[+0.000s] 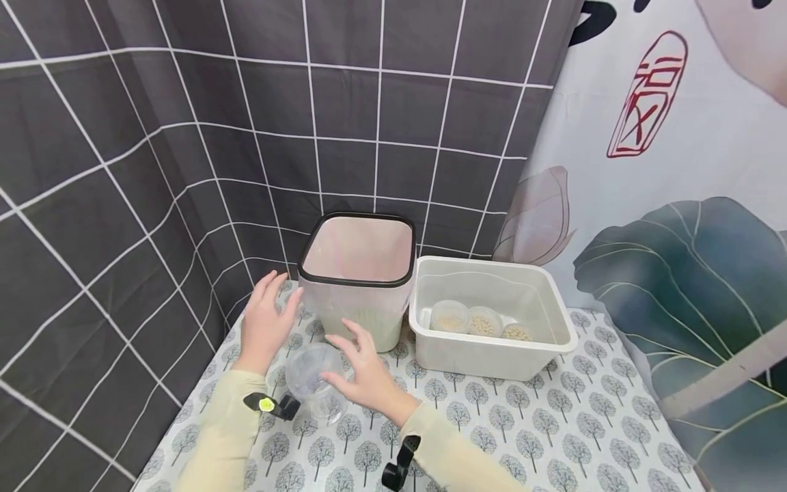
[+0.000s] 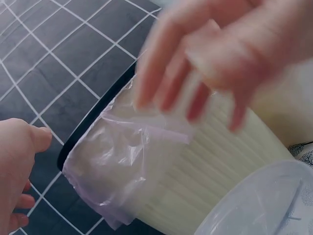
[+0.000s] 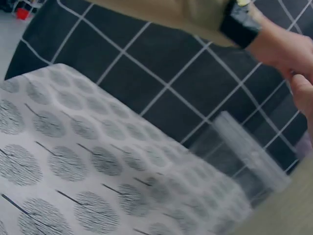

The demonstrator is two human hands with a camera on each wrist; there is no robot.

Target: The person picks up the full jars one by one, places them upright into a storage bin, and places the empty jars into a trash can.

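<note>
My left hand point(image 1: 266, 326) is raised just left of the waste bin point(image 1: 353, 307), its fingers spread and nothing in them. To the right, my right hand point(image 1: 364, 376) reaches in front of the bin with loosely bent fingers, also holding nothing. In the left wrist view, that right hand point(image 2: 215, 58) is blurred across the bin's side. Below and between both hands is a clear round plastic container point(image 1: 310, 365), and a second clear round piece point(image 1: 327, 408) overlaps it toward me. Pinkish film, a bin liner point(image 2: 112, 161), hangs out over the bin's black rim.
Right of the bin stands a white rectangular tub point(image 1: 486, 355) with three clear round containers point(image 1: 451, 318) of pale, bean-like pieces inside. A tree-patterned cloth point(image 1: 547, 437) covers the table. Dark checked curtain point(image 1: 258, 157) hangs behind and along the left.
</note>
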